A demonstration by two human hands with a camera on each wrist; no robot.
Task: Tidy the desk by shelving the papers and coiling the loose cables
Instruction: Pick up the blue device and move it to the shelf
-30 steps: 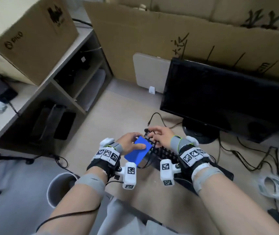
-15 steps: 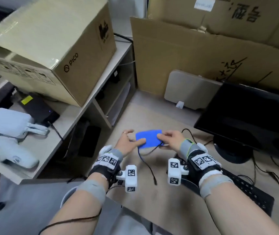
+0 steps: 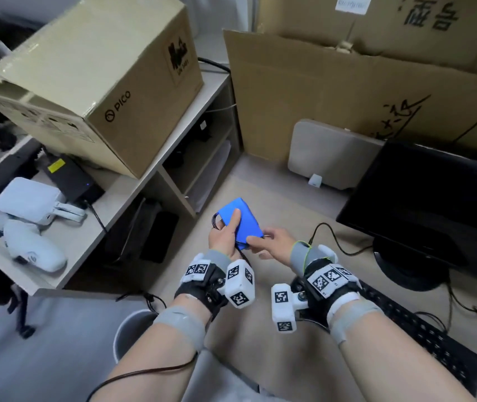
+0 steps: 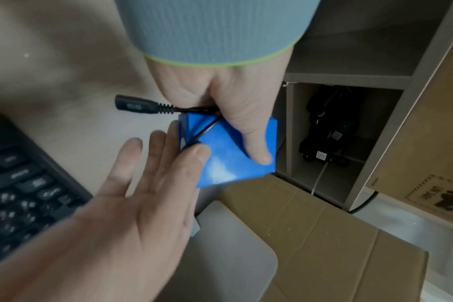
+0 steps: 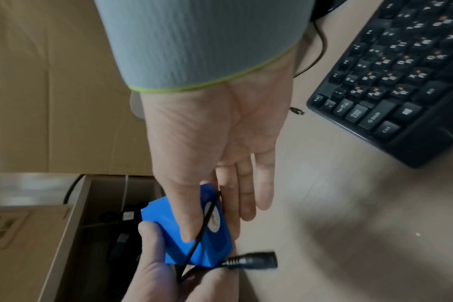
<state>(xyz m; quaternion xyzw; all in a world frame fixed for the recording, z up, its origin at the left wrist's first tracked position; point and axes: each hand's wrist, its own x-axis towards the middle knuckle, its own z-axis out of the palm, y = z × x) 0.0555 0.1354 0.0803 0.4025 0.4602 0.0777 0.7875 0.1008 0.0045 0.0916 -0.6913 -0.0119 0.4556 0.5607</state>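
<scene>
Blue pack (image 3: 238, 220) now lifted off desk (image 3: 275, 184), cable (image 4: 202, 130) wound round it; left hand (image 3: 225, 236) grips pack, right hand (image 3: 269, 242) pinches its corner, fingers extended. Coiling nearly done.

"PICO" printed on cardboard box (image 3: 109, 82) up-left of the grip, "Shift", "Ctrl", "Tab", "Alt" on keyboard (image 5: 391, 92) keys right of it

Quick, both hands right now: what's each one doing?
Left hand: grips the blue pack, its black cable trapped under the thumb.
Right hand: pinches the pack's near corner, fingers otherwise straight.
</scene>
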